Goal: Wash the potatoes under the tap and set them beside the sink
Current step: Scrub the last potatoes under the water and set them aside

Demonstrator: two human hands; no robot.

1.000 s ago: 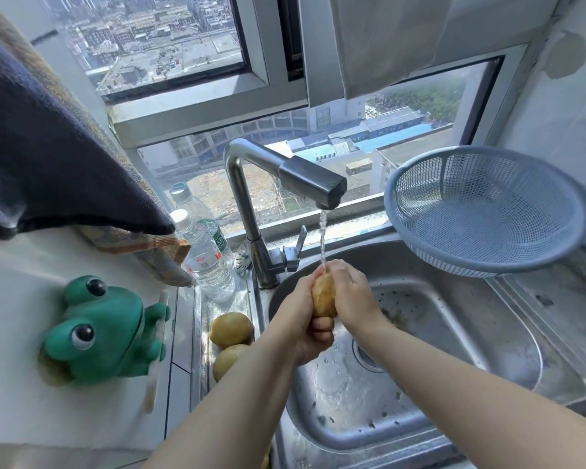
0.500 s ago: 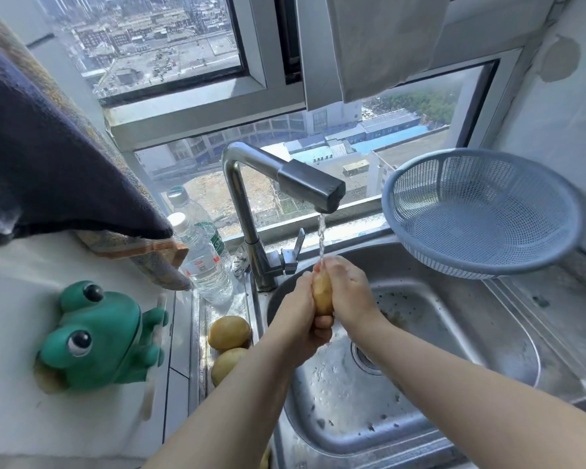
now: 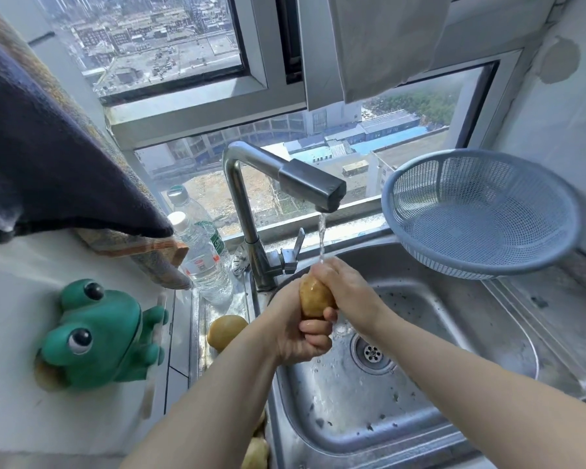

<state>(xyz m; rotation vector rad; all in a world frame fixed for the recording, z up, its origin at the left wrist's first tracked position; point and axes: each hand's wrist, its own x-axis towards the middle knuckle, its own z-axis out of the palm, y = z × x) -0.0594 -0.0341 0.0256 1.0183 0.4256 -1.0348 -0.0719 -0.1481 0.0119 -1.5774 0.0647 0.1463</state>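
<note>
Far left, a dark towel (image 3: 48,157) ran out of view, and under it a green frog (image 3: 99,333) sat on the white counter. Two water bottles (image 3: 203,262) stood by the window; the towel's corner covered part of the nearer one. Beside the sink (image 3: 420,434), on the wet ledge, lay a washed potato (image 3: 225,331), its right edge behind the left wrist. Lower down, more potatoes (image 3: 256,453) peeked past the forearm, cut by the bottom edge; I could not count them.

Over the basin, there it was: the left hand (image 3: 295,330) curled its fingers round the bottom end of a potato (image 3: 315,296), held upright above the drain (image 3: 372,352). The right hand (image 3: 349,292) wrapped over the top end, so only the middle of the skin showed. The tap (image 3: 285,177) ran a thin stream (image 3: 321,238) that landed on the right hand's knuckles. Dark specks dotted the basin floor. To the right, a blue strainer (image 3: 481,214) leaned tilted over the sink's back corner. A pale cloth (image 3: 386,42) hung above, cut off at the top.

Against a second before, both grips matched and the water was running as it had been. The second potato on the ledge had gone behind the left forearm.
</note>
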